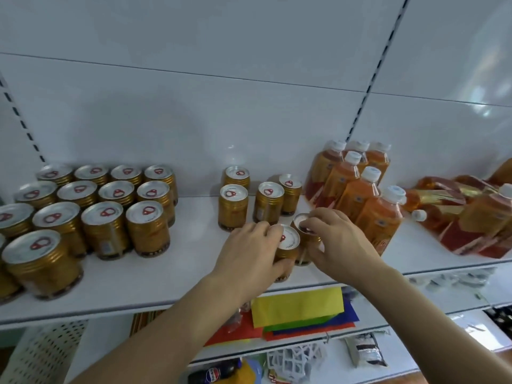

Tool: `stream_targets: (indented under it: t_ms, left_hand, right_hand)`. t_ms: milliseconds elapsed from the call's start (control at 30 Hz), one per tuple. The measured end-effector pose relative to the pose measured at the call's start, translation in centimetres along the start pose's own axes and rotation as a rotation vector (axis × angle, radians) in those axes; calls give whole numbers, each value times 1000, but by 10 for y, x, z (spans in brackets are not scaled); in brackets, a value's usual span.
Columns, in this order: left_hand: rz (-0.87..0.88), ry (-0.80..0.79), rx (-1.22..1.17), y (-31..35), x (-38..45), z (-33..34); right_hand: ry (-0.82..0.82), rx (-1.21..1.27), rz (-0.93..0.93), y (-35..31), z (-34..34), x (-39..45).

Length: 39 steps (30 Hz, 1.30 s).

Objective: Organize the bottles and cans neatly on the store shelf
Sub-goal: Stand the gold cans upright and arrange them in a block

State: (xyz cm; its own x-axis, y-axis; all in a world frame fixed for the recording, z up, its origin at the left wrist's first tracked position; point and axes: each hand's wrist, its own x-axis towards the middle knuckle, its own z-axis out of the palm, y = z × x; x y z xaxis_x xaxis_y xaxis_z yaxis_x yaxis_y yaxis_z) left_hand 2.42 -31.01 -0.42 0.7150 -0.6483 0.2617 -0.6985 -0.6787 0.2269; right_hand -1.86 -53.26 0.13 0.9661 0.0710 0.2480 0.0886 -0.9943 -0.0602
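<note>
At centre frame, the left hand [250,250] grips a gold can [286,249]; the right hand [336,241] pinches another can [306,234]; their labels are unreadable.

Both hands on gold cans at the shelf [171,278] front: left hand [249,253] wraps one can [288,245], right hand [338,242] pinches the neighbouring can [306,231] from above, the two touching. Four loose cans [268,202] stand behind, a tidy block of cans [91,209] left, upright orange bottles [357,187] right, more bottles toppled [454,214] beyond
</note>
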Motion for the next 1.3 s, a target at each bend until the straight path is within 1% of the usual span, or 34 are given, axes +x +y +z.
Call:
stream_targets:
  t_ms: [167, 333, 433, 633, 867, 1100, 1300]
  left_hand:
    - [-69, 7, 16, -6, -16, -11]
    - [-153, -68, 79, -38, -49, -37]
    - [-170, -68, 120, -65, -76, -53]
    - [-128, 10, 206, -118, -122, -76]
    - [-143, 43, 331, -164, -157, -91]
    - [-120, 57, 329, -188, -170, -97]
    - [-114, 67, 330, -200, -170, -98]
  right_hand:
    - [57, 127, -92, 1, 9, -2]
    - [149, 257, -211, -43, 22, -1]
    - [188, 309, -259, -77, 32, 4]
    - [213, 297, -318, -144, 46, 16]
    - [218, 216, -332, -204, 53, 21]
    - [293, 151, -285, -238, 60, 18]
    - [295, 106, -254, -246, 63, 23]
